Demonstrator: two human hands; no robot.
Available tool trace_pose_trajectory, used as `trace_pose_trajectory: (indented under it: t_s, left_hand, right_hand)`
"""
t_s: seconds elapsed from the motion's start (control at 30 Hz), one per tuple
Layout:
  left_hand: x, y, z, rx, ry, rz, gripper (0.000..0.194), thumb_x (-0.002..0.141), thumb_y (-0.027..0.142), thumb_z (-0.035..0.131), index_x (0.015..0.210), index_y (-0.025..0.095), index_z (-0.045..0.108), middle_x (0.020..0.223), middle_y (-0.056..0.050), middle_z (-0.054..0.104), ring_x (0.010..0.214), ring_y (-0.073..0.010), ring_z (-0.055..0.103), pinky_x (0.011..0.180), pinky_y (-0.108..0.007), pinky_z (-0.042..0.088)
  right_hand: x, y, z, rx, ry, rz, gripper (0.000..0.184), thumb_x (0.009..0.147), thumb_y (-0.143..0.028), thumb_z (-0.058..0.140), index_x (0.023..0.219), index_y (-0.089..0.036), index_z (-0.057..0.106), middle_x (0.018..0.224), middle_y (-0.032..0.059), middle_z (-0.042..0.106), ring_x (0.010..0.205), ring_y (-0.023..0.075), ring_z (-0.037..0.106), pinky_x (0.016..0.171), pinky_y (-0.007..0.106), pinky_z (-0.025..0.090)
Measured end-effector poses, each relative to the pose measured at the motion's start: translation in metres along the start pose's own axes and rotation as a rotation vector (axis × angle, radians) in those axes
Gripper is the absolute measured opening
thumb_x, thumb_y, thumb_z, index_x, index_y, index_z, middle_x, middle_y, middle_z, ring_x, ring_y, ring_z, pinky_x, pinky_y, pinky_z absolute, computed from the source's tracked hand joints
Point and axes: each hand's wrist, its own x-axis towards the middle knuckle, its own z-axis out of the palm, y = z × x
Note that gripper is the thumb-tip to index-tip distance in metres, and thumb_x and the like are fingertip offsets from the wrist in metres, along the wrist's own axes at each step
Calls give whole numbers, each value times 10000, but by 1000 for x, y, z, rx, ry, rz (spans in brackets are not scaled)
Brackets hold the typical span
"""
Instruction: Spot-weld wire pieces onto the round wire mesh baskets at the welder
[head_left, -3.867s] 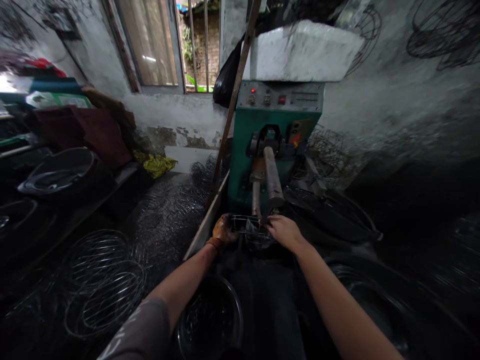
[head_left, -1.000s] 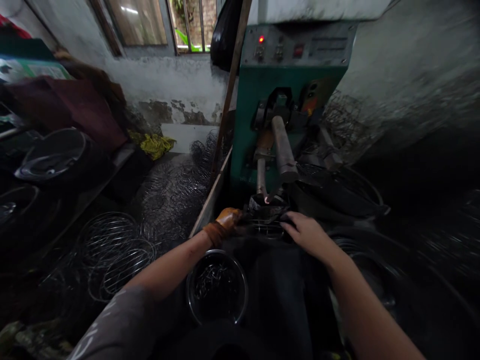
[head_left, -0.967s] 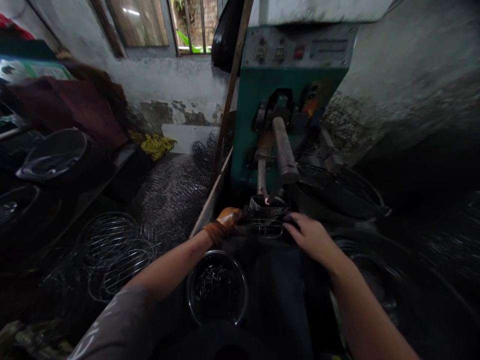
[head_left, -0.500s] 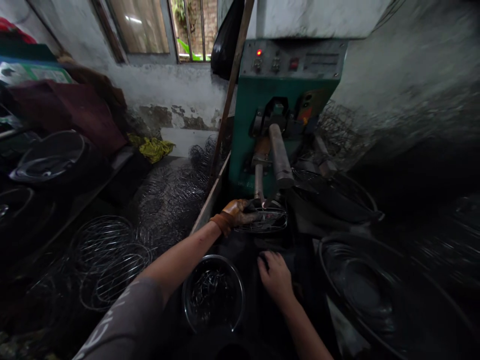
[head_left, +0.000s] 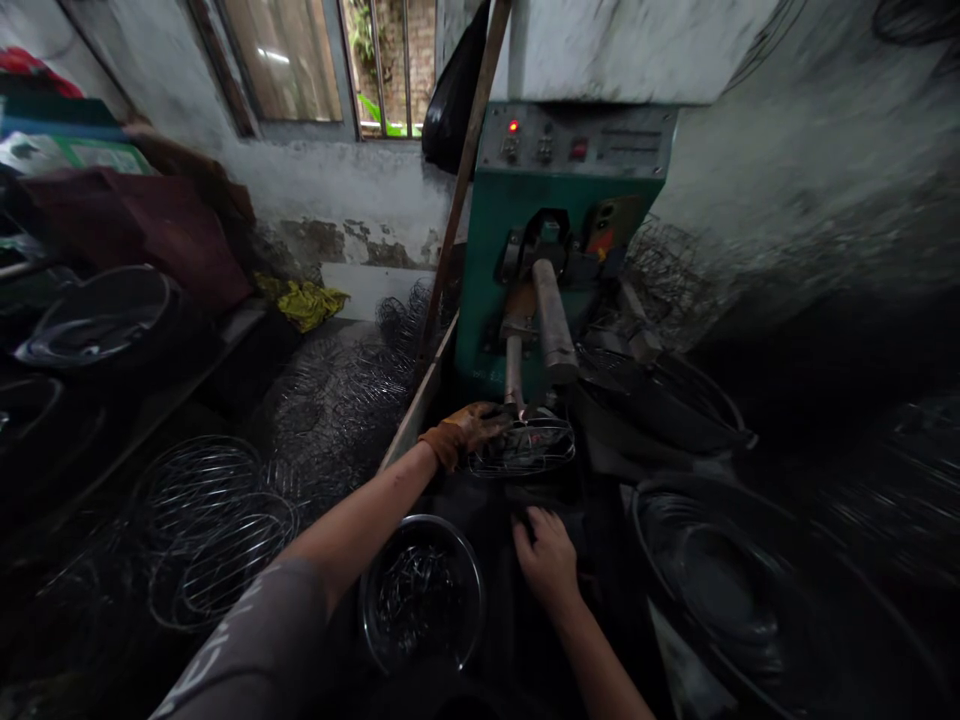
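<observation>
My left hand, in a worn orange-brown glove, grips the left edge of a small wire grid and holds it under the two metal arms of a green welding machine. A small glow shows where the arm tips meet the wire. My bare right hand rests lower down on a dark surface in front of me, fingers bent and touching it, holding nothing that I can see. A round metal bowl with small wire pieces sits just left of that hand.
Round wire guards lie piled on the floor at the left, more tangled wire behind them. Large dark round basins stand at the right. A wooden pole leans beside the machine. A barred window is in the back wall.
My right hand has let go of the wire grid and dropped down onto the dark surface near me. The left hand still holds the grid under the machine arms.
</observation>
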Motion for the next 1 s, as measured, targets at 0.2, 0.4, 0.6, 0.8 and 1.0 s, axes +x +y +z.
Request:
trace_pose_trajectory:
  t_s: [0.2,0.4,0.6,0.8,1.0]
  left_hand:
    - [1,7,4,37,13,-11,348,818,330,752,1068,89,732,878,-70,734,816,-168,654,799,-244,519]
    - [0,5,9,135,66,32,301,828,293,732,1048,87,745,882,-76,743,806,-166,641,734,-221,498]
    - [4,12,7,197,50,58,246,812,268,730,980,89,756,797,-30,709,743,-144,598,672,-202,453]
    - [-1,14,6,239,20,91,211,841,284,689,911,95,752,772,-14,684,715,-129,570,644,-191,433]
    - [-3,17,6,374,67,72,209,867,289,672,824,95,738,719,-9,655,670,-116,546,657,-202,434]
  right_hand:
    - [-2,3,2,18,-12,32,248,988,-304,447,899,-212,660,865,90,742,806,242,674,830,394,544]
    - [-6,7,6,37,-40,51,257,980,-302,448,963,-203,685,927,102,757,857,254,688,868,421,547]
    - [-5,8,5,26,6,47,297,998,-342,434,922,-198,682,859,100,747,810,255,681,843,426,549]
    - [-4,6,3,57,-25,95,317,1011,-377,429,932,-215,690,885,95,750,830,251,685,845,424,540]
    - [-1,4,0,88,-41,80,285,1005,-350,444,897,-217,672,839,73,739,798,236,683,804,395,540]
